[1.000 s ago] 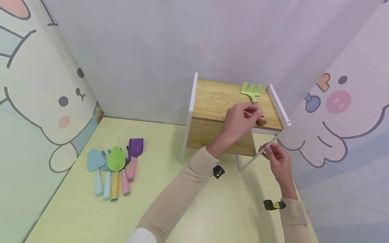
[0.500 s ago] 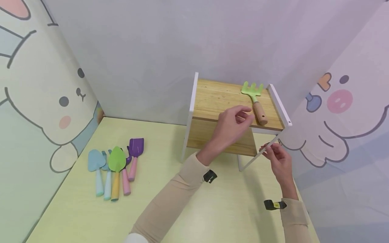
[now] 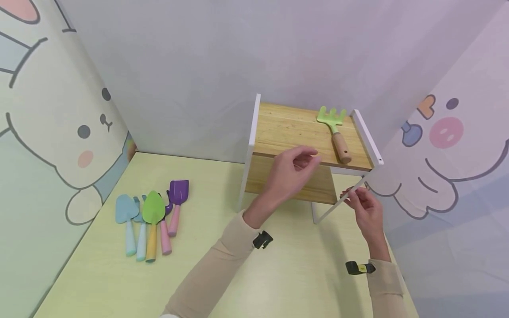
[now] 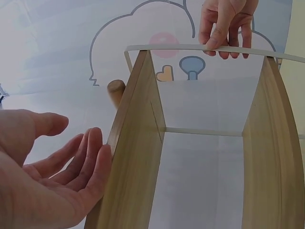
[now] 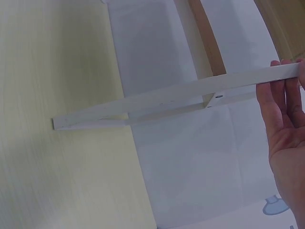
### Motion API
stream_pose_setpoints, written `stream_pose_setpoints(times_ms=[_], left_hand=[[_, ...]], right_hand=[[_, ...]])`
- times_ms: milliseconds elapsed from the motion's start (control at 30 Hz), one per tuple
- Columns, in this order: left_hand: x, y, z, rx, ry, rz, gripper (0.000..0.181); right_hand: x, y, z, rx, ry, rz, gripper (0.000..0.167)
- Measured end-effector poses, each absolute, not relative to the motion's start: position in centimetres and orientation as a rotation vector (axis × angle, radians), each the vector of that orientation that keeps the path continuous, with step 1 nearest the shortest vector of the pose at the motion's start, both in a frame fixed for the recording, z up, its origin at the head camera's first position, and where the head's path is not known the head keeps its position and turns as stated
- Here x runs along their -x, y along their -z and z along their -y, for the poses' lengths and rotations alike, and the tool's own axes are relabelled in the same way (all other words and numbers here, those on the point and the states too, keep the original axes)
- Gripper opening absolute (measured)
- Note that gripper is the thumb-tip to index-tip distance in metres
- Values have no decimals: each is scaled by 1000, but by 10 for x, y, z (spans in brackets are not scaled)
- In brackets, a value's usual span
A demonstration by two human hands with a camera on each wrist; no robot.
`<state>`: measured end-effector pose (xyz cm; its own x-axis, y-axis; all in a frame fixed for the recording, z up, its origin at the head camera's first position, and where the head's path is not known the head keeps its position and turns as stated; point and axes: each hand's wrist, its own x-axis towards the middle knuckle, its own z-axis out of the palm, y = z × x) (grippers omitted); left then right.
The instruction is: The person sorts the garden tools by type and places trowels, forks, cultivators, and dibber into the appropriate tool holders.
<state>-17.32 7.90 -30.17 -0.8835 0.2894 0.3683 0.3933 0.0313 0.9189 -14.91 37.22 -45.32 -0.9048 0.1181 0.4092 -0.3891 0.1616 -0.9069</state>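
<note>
A small two-tier wooden shelf point(image 3: 294, 126) with white side frames stands on the table. On the right of its top board lies a hand rake point(image 3: 339, 143) with light green tines and a wooden handle. My left hand point(image 3: 292, 170) is in front of the top board's front edge, fingers loosely bent and nothing held. In the left wrist view, the fingertips of this left hand point(image 4: 62, 171) are close to the board's edge; I cannot tell whether they touch. My right hand point(image 3: 363, 210) grips the white front leg point(image 5: 190, 90) at the shelf's right side between thumb and fingers.
On the table's left lie several toy garden tools: a blue trowel point(image 3: 126, 210), a green trowel point(image 3: 153, 210) with a yellow handle, and a purple shovel point(image 3: 178, 192) with a pink handle. Cartoon-printed cloth walls point(image 3: 191, 79) enclose the table point(image 3: 222, 265).
My left hand has let go of the hand rake's handle and drawn back left and toward me. The rake lies still on the top board. My right hand has stayed on the leg.
</note>
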Motion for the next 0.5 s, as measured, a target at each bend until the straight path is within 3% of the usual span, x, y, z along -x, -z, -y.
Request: stream_pose_setpoints(times_ms=[500], left_hand=[[163, 319, -57, 762, 1987, 2142, 19]], right_hand=[[150, 454, -371, -287, -1812, 2027, 17]])
